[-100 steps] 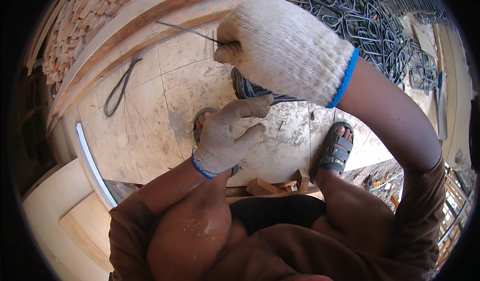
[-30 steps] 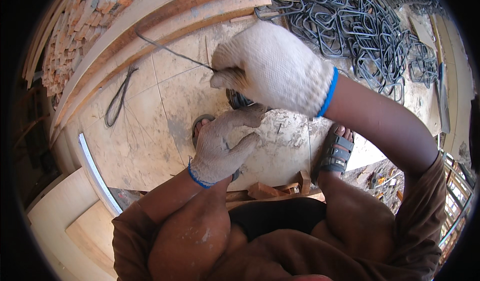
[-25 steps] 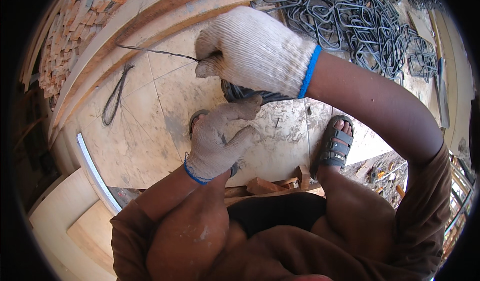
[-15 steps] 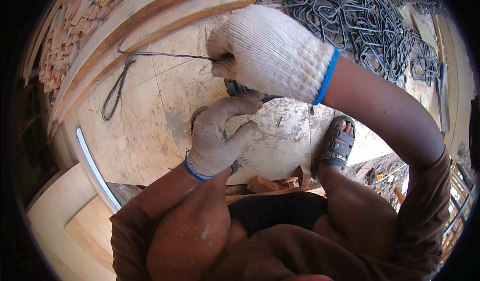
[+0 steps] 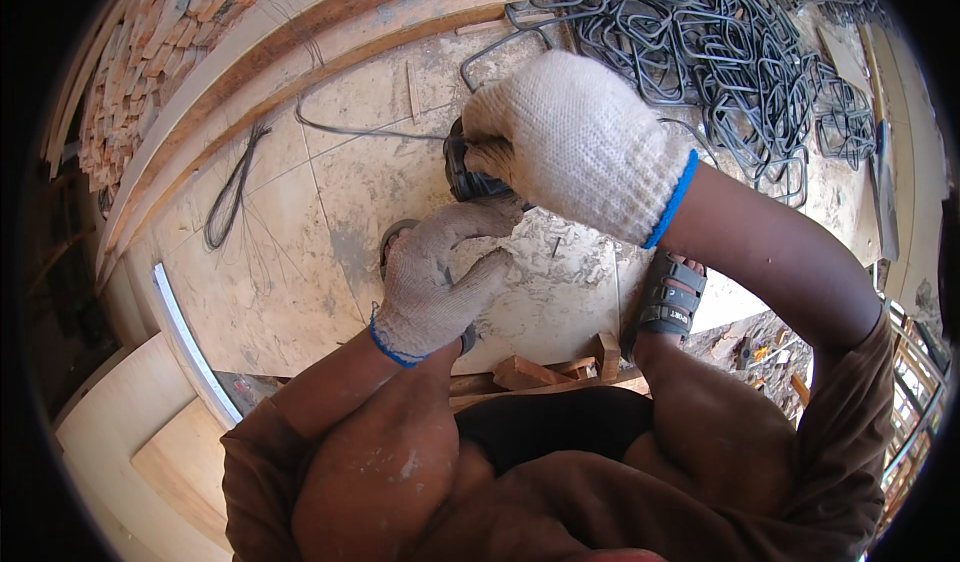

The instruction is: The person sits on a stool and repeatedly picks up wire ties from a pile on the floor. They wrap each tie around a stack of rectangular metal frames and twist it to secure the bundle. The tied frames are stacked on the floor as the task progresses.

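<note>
My right hand (image 5: 570,142), in a white knitted glove with a blue cuff, is closed around thin dark wire (image 5: 370,133). The strand runs left from its fingers and bends up at its far end. Partly behind its fingers is a bundle of dark curved bars (image 5: 460,169); its full shape is hidden. My left hand (image 5: 440,277), in a dirtier glove, is just below that bundle. Its fingers are curved and its thumb stands apart, with no object visible between them. I cannot tell whether its fingertips touch the bundle.
Loose wires (image 5: 235,187) lie on the stained floor boards (image 5: 330,312) at left. Bent steel stirrups (image 5: 690,42) are heaped at far right. Wooden beams (image 5: 400,27) and stacked wood pieces (image 5: 160,52) stand at far left. Wood blocks (image 5: 530,372) lie near me, by my sandaled foot (image 5: 670,297).
My right hand has moved down and slightly right, drawing the wire with it. The wire's far end has shifted right. My left hand has stayed nearly in place.
</note>
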The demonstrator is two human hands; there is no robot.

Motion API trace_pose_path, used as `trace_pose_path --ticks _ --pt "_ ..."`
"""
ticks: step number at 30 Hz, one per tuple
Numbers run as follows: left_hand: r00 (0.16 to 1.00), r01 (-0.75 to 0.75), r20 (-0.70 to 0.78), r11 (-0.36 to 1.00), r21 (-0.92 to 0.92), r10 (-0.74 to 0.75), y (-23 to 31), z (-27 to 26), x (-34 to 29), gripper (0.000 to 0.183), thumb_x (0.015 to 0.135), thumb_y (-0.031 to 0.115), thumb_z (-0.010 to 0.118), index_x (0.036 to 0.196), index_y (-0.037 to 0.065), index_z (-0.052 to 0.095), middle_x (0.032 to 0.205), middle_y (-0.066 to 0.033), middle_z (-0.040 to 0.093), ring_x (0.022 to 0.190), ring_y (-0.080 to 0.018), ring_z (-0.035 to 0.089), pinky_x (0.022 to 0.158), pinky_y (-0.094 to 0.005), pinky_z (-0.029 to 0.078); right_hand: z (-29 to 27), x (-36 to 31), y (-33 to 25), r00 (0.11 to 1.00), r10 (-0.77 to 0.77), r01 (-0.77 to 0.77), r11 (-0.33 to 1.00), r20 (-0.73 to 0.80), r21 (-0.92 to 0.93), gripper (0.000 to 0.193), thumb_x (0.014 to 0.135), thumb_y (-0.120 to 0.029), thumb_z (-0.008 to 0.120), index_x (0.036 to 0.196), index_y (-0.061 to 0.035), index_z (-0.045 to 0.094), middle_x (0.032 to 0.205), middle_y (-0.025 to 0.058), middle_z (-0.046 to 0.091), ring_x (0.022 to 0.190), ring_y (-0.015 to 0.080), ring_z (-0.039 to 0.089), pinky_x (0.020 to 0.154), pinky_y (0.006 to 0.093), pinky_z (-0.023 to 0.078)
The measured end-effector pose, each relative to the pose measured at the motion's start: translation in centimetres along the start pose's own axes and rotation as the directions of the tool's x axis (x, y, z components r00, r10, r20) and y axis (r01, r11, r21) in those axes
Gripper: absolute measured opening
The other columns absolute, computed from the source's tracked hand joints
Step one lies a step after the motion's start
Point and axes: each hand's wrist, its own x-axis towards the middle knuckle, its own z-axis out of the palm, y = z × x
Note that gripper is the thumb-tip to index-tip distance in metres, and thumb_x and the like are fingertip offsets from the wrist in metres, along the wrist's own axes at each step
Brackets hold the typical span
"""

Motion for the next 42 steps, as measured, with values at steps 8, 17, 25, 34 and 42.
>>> trace_pose_path --ticks 8,17,25,34,42 --pt "0.999 0.033 -0.010 0.998 0.044 -0.033 0.6 -0.2 0.1 0.032 0.089 0.000 0.081 0.120 0.002 0.074 0.123 -0.0141 0.079 0.122 -0.0258 0.075 0.107 -0.0369 0.057 1.2 0.2 -0.3 0.997 -0.033 0.033 0.999 0.071 0.006 0.021 0.085 -0.023 0.078 0.096 -0.0053 0.080 0.083 0.0212 0.076 0.082 0.0415 0.078 0.075 0.0521 0.063" --pt "0.996 -0.078 0.041 0.991 -0.113 0.083 -1.1 0.2 0.2 0.033 0.095 -0.009 0.069 0.126 -0.001 0.068 0.135 -0.0168 0.071 0.131 -0.0263 0.068 0.110 -0.0359 0.052 -0.7 1.5 0.7 0.991 -0.128 0.122 0.986 0.040 0.115 0.014 0.092 -0.016 0.079 0.103 -0.0077 0.083 0.095 0.0156 0.079 0.088 0.0347 0.078 0.081 0.0442 0.063" --pt "0.995 -0.027 0.091 0.986 -0.163 0.043 -1.5 -0.1 0.0 0.034 0.096 -0.013 0.066 0.128 -0.003 0.066 0.143 -0.0209 0.068 0.141 -0.0302 0.063 0.119 -0.0393 0.048 -2.0 0.3 1.6 0.998 -0.043 0.031 0.979 0.056 0.200 0.012 0.092 -0.008 0.080 0.103 -0.0043 0.081 0.093 0.0146 0.080 0.088 0.0316 0.079 0.082 0.0405 0.063" --pt "0.995 -0.050 0.081 0.994 -0.096 0.058 -0.7 0.0 0.1 0.036 0.094 -0.014 0.066 0.129 -0.004 0.064 0.142 -0.0217 0.069 0.138 -0.0302 0.066 0.118 -0.0396 0.049 -3.3 0.2 2.3 0.983 -0.114 0.107 0.993 0.143 0.053 0.015 0.092 -0.009 0.079 0.106 -0.0055 0.082 0.095 0.0152 0.080 0.093 0.0334 0.078 0.084 0.0425 0.062" --pt "0.993 -0.048 0.101 0.997 -0.067 0.054 -0.7 0.1 -0.1 0.040 0.095 -0.016 0.063 0.132 -0.003 0.059 0.144 -0.0223 0.068 0.137 -0.0288 0.066 0.116 -0.0388 0.050 -3.9 0.6 3.1 0.917 -0.305 0.314 0.949 0.256 0.004 0.020 0.091 -0.014 0.079 0.110 -0.0073 0.081 0.098 0.0159 0.079 0.094 0.0357 0.078 0.086 0.0433 0.063"
